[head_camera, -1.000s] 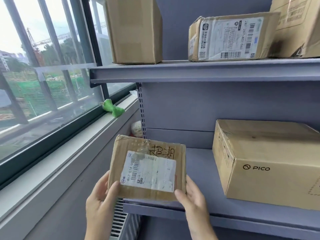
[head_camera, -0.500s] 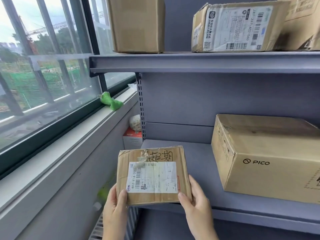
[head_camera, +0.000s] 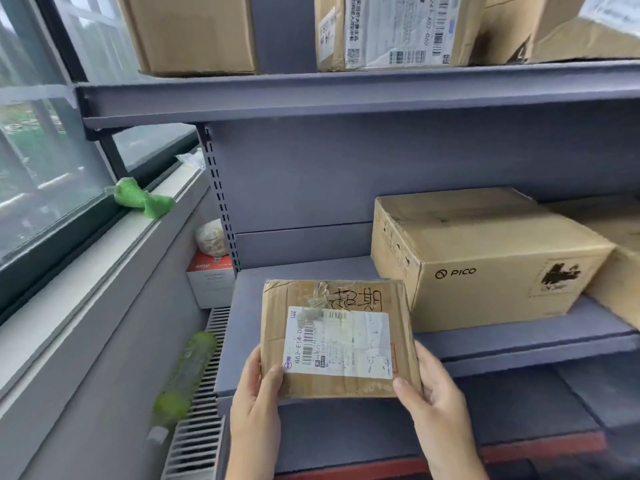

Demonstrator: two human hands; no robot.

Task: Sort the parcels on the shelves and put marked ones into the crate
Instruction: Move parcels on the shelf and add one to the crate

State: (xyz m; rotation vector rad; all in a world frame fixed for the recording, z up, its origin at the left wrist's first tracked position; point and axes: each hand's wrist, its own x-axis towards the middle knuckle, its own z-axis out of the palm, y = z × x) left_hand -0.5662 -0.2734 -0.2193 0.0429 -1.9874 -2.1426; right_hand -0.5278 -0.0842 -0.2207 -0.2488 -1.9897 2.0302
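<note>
A small flat cardboard parcel is held at the lower centre of the head view, its labelled face tilted up toward the camera. It is gripped by both hands: the left hand is curled round the lower left corner with the thumb laid across the front face, and the right hand is curled round the lower right corner, thumb likewise on the front. A white shipping label with barcodes covers most of the face, and black handwritten characters are seen above it (with a scrap of clear tape beside them). The parcel is held in front of the edge of the middle shelf; whether it touches the shelf cannot be told.

At 2 o'clock from the parcel, a larger box printed PICO is set on the same shelf, just beside it, and another carton stands against that box at 3 o'clock. On the upper shelf, at 12 o'clock, a plain brown box, a labelled box and a third box are ranged left to right. At 10 o'clock a green crumpled object lies on the windowsill. At 8 o'clock a green bottle is seen, blurred, over a white grille.
</note>
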